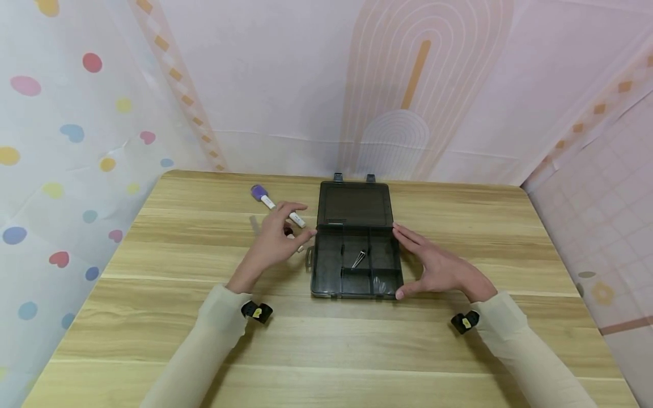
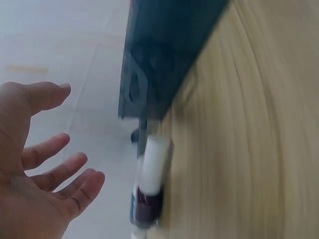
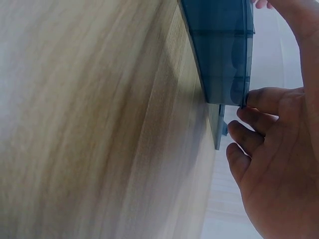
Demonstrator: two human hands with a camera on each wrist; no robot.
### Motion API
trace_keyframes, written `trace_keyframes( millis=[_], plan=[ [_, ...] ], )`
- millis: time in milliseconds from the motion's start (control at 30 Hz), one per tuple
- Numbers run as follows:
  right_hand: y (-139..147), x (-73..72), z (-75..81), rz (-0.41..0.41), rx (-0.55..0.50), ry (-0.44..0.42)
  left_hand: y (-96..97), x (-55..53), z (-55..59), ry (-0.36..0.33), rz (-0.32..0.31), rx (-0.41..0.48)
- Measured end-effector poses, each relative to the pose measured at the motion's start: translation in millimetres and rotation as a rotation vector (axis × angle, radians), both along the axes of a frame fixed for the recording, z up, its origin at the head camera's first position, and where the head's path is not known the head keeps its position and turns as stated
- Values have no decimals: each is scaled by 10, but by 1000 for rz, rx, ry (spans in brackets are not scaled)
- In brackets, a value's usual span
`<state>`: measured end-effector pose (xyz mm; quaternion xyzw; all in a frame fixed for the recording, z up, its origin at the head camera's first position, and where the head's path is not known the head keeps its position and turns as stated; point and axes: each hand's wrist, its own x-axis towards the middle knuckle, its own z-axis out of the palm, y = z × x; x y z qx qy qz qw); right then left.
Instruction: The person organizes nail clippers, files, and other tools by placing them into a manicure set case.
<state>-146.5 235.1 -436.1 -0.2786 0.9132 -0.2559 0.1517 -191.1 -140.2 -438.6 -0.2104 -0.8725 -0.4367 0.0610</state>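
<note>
A dark see-through divider box (image 1: 326, 260) lies on the table, its lid (image 1: 354, 205) folded back. Inside a middle compartment is a small metal nail clipper (image 1: 359, 259). My left hand (image 1: 270, 241) hovers at the box's left side, fingers curved and apart, with nothing between them; whether its thumb touches the box I cannot tell. Below that hand, a dark red bottle with a white cap (image 2: 152, 164) shows in the left wrist view. Spread along the box's right side, my right hand (image 1: 439, 266) touches its back corner with the fingertips and its front corner with the thumb.
Behind my left hand lie a purple-ended item (image 1: 259, 191) with a white part and another white stick-like piece (image 1: 297, 220). A pale flat strip (image 1: 254, 224) is partly hidden by that hand. Patterned cloth (image 1: 285, 85) hangs along the wooden table's (image 1: 331, 351) back edge.
</note>
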Motion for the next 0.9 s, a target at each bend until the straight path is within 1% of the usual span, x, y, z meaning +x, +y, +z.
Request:
trace_keyframes(
  millis=[167,267,333,400,567,700,900],
  plan=[
    [-2,-3,5,1,-2,2,-163,-31,-33,-35,50,-47],
    [-3,-5,6,1,-5,2,-245,-49,-49,-53,72,-92],
    [-3,-7,6,2,-8,1,-293,-60,-65,-72,72,-125],
    [-2,-8,4,1,-10,1,-337,-69,-87,-107,69,-159],
    [7,-7,1,2,-10,-5,-409,-85,-154,-187,61,-212],
    [21,-9,1,8,-8,-10,-424,-100,-189,-210,67,-213],
    [38,-14,0,5,-12,-19,-424,-152,-227,-211,75,-193]
  ],
)
